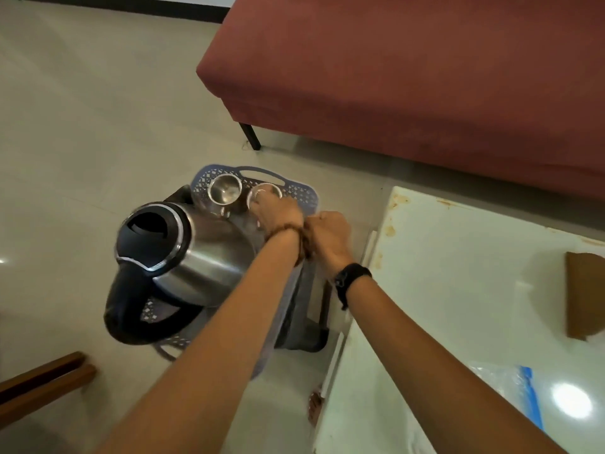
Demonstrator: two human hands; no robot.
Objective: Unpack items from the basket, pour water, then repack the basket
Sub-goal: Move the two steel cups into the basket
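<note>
A blue lattice basket (209, 175) stands on the floor. In its near half a steel electric kettle (199, 253) with a black lid and handle lies tilted. At the far end are two steel cups: one (225, 190) stands free, and my left hand (278, 209), with a bead bracelet on its wrist, grips the other cup (265, 189) at its rim inside the basket. My right hand (329, 232), with a black watch on its wrist, is curled at the basket's right rim. Its fingers are hidden from me.
A white table (458, 290) sits right of the basket, with a brown cardboard piece (586, 296) and a clear bag with a blue strip (510, 388) on it. A red sofa (409, 77) is behind. A wooden piece (42, 381) lies at lower left.
</note>
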